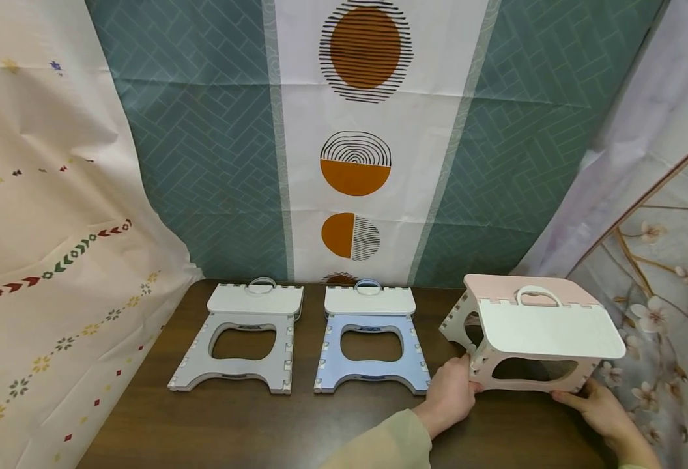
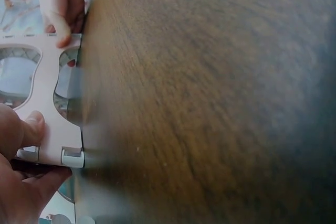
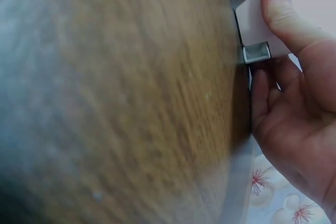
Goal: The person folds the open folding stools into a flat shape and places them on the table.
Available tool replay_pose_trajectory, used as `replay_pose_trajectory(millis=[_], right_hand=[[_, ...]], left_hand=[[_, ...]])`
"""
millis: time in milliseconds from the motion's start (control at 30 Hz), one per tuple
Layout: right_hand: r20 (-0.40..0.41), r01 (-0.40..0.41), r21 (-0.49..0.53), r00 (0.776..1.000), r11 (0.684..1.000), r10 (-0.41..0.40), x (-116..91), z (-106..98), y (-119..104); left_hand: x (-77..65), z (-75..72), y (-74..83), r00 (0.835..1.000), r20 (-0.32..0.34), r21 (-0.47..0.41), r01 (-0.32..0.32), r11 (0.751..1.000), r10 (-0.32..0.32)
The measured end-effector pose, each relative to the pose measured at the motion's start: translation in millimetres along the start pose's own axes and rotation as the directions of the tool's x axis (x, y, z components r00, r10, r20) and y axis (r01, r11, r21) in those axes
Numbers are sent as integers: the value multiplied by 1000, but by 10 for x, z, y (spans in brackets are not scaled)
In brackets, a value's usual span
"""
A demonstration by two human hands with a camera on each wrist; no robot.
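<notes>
A pink folding stool with a white top half (image 1: pixel 546 332) stands unfolded at the right of the table, its carry handle (image 1: pixel 539 294) raised in the middle of the top. My left hand (image 1: pixel 451 391) grips the bottom of its near left leg, thumb on the front face in the left wrist view. At the near right leg, my right hand (image 1: pixel 602 413) holds on with the thumb across the front and fingers behind, as the right wrist view shows. Left of the pink stool, a blue folding stool (image 1: pixel 331 352) with a white top part lies folded.
A pale grey folding stool (image 1: pixel 203 348) lies folded further left on the dark wooden table (image 1: pixel 250 423). Patterned cloth (image 1: pixel 215 150) hangs behind the table. Cream cloth (image 1: pixel 57 215) borders the left side, and floral cloth (image 1: pixel 672 273) stands close by my right hand.
</notes>
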State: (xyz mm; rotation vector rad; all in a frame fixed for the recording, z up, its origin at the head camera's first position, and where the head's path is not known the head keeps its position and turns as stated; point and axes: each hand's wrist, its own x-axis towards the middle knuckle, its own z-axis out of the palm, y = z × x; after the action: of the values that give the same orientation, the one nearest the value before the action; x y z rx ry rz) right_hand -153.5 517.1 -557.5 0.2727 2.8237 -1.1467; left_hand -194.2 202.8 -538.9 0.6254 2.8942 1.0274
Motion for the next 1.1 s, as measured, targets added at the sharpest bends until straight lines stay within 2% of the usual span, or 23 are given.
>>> replay_pose_trajectory(millis=[167,367,633,867,1100], right_hand=[[22,5,5,1000,1000,-5,5,-31,7],[49,-39,16,998,999,38,15,-66,-12],[3,14,-36,1000,999,-14,20,-70,-29],[-15,-22,41,1000,999,23,-53,-7,-34],[-14,4,59,1000,998,-4,-54,9,-19]], left_hand=[[2,-5,3,1000,-1,13,-1,1000,2],[5,-13,-3,1000,-6,37,-6,999,6],[0,-1,-7,1000,-3,39,-12,999,12],[-2,-8,-15,1000,4,62,-18,998,18],[-1,-2,-17,1000,-9,62,-19,998,20]])
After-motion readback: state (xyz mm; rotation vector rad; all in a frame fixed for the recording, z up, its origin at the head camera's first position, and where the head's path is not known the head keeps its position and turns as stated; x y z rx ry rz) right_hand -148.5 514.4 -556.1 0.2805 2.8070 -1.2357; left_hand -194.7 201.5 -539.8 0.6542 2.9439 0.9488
